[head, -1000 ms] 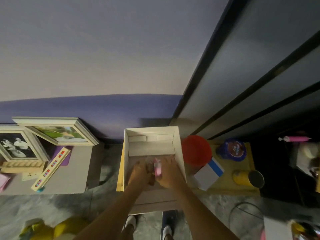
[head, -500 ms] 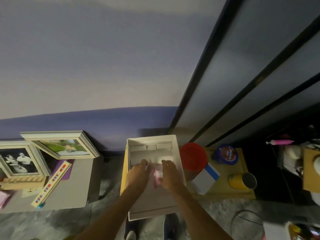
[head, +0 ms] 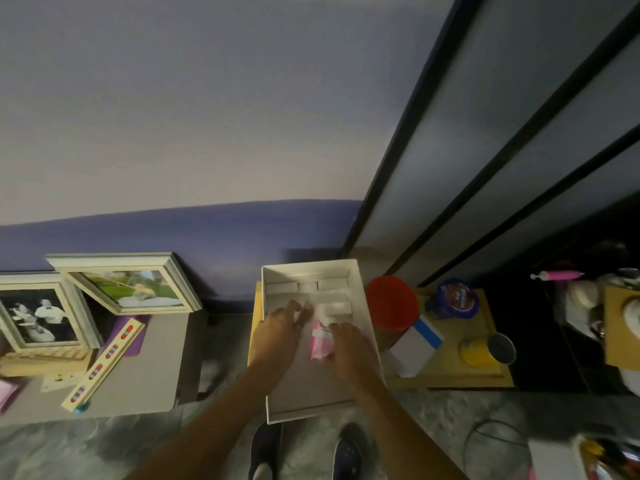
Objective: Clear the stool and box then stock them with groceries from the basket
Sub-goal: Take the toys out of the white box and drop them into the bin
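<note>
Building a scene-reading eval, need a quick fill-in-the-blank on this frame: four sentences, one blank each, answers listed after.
1. The left hand and the right hand are both inside the white ____.
2. The packet between them is white and ____.
3. The jar to the right has a ____ lid.
4. The yellow can lies on its ____.

Missing words: box; pink; red; side.

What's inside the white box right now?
Small white packs line the far end of the white box; a pink-and-white packet lies between the left hand and right hand. The hands cover part of its floor, so anything beneath them is hidden.
</note>
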`<state>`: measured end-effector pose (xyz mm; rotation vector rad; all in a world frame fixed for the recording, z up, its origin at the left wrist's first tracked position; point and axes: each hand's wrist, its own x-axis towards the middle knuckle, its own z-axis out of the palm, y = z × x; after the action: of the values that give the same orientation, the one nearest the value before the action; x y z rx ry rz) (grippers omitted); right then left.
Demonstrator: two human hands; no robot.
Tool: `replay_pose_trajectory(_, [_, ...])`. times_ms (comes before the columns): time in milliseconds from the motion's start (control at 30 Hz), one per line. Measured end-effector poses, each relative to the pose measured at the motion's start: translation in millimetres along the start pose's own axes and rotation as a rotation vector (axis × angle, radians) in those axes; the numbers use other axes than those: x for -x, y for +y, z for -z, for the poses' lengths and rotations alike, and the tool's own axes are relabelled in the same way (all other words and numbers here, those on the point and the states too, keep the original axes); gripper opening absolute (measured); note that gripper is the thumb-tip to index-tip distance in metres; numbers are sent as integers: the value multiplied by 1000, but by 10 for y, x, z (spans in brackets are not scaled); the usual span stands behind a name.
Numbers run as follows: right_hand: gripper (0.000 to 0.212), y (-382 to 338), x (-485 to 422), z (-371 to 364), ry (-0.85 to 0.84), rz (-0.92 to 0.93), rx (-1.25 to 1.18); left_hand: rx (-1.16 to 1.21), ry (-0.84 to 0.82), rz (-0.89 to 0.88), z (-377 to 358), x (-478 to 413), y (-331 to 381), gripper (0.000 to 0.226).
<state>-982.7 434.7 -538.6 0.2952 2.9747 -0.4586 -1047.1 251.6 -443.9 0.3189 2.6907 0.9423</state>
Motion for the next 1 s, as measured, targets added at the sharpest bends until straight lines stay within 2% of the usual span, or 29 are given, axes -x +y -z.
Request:
replay_pose_trajectory(67, [60,-275,274,514,-3,-25,-100,47,89,3,413,298,141,29])
replay_pose_trajectory(167, [59,-296,327,585,17,-70,-326,226,125,20,465,269,2,36])
replay_pose_trajectory(300, [65,-267,362,959,98,-126,-431,300,149,46,705,287,21,24])
replay_pose_trajectory(400, [65,-504,651,1517,166,-41,-456,371,240,71,1099,810,165,27])
replay_pose_trajectory(533, [62,-807,992,1823,168,112,-470,436,369,74,1413,1558,167,30])
replay_pose_trajectory(700, [74,-1341,1449,1800,98,289,-485,558,520,175,1622,2498,-114,34])
replay_pose_trajectory(833, [69,-1905,1860,1642,23,404,-504,596,626,235,1767,3296,-418,37])
replay_pose_trajectory(1000, [75,-2671,2372,1387,-67,547,-440,651,748,343,1915,4220,-980,38])
